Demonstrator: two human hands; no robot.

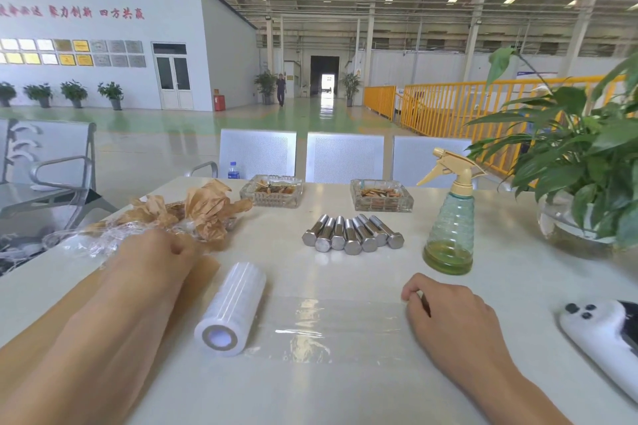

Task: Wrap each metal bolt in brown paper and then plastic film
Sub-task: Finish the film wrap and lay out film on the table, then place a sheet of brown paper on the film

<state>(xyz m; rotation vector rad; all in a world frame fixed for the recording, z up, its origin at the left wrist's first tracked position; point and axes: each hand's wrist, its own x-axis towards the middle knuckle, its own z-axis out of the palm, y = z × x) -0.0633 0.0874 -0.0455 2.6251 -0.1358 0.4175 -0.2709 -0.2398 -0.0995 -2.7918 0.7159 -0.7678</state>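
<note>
On the pale tabletop [345, 390], a row of seven silver hex-headed metal bolts [354, 234] lies side by side near the middle, heads toward the near edge, each touching its neighbour. Nearer the near edge lies a white roll of clear plastic film [229, 310], with a sheet of film [331, 324] drawn out flat to its right. The right hand [452, 310] rests at the far right end of that sheet, fingers curled, thumb and forefinger pinching the film's corner. The left hand [155, 252] reaches toward the left edge into a heap of crumpled brown paper [203, 209] and loose clear film [79, 245]; its fingers are hidden, so whether they grip anything cannot be told. A flat brown paper sheet [203, 272] shows under the left forearm. Along the far edge stand two square glass ashtrays [272, 191], and to the right of the bolts a green plastic spray bottle with a beige trigger [448, 217]. A potted green plant in a glass bowl [569, 162] stands at the far right corner, and a white handheld device [604, 335] lies at the right edge.
</note>
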